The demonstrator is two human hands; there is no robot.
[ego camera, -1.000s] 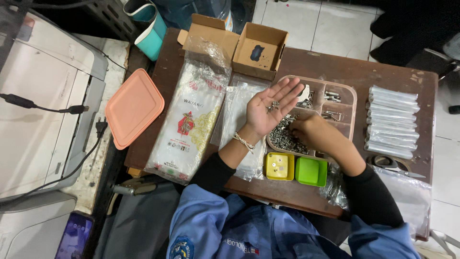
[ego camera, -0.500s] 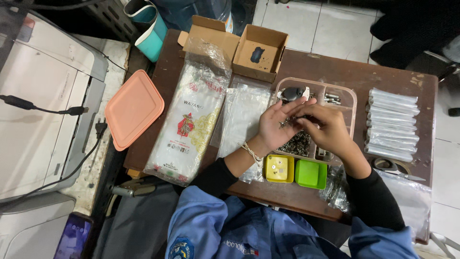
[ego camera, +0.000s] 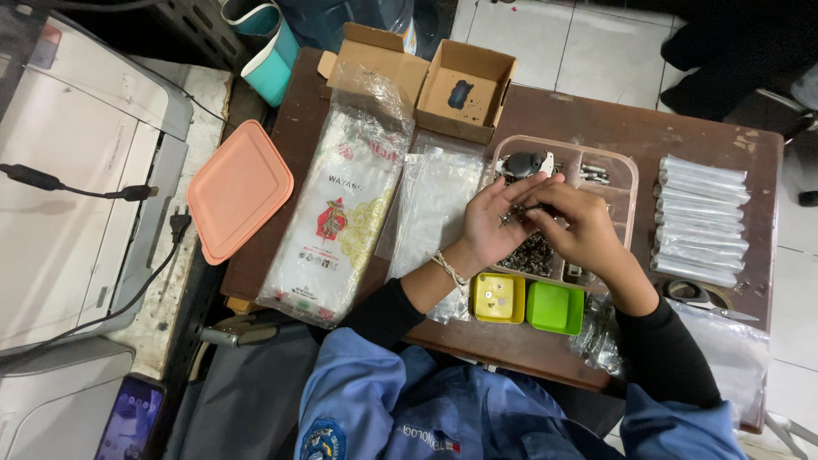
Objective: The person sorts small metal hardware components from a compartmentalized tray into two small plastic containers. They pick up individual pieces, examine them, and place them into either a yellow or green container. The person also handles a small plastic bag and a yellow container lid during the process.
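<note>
Sleeves of blue and black reach in from the near edge of the brown worktop (ego camera: 545, 111), and both hands meet above a clear divided tray (ego camera: 629, 175). The left hand (ego camera: 494, 223) lies palm up with its fingers (ego camera: 521, 189) spread loosely apart, cradling a few small metal screws (ego camera: 514, 212). The right hand (ego camera: 578, 228) curls over from the other side, its fingers (ego camera: 545, 207) pinched together on those screws right at the left palm; how many it grips is too small to tell.

Just under the wrists, near the worktop's front edge, sit a small yellow box (ego camera: 499, 298) and a green box (ego camera: 555, 307) side by side. Beneath the hands a heap of dark screws (ego camera: 535, 254) fills one tray compartment. A pile of clear plastic bags (ego camera: 434, 200) lies just left of the tray, then a larger printed bag pack (ego camera: 336, 217), then a salmon-pink lid (ego camera: 239, 187) overhanging the left edge. To the right, a row of filled narrow packets (ego camera: 703, 217) is stacked. Farther back stand two open cardboard boxes (ego camera: 464, 89).
</note>
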